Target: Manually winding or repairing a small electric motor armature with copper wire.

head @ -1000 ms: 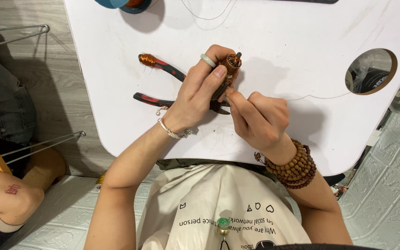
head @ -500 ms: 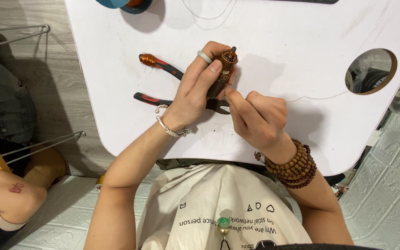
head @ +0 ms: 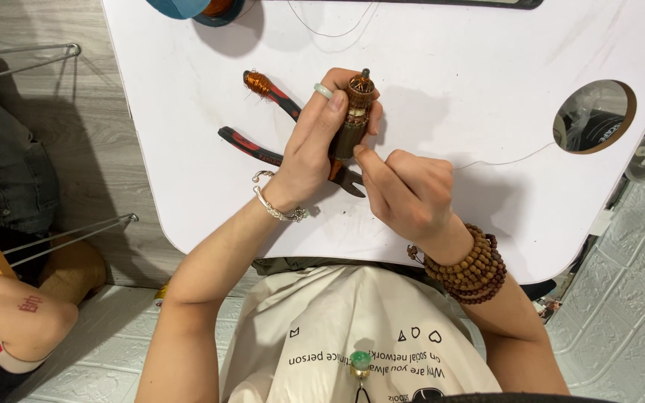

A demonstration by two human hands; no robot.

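left hand (head: pixel 315 145) | brown cylinder (head: pixel 354 119) tipped more upright than before

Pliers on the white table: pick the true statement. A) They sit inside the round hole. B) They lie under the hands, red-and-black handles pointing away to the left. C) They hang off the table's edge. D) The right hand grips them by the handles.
B: the pliers lie flat on the table beneath the left hand and right hand, handles splayed out leftward, neither hand gripping them.
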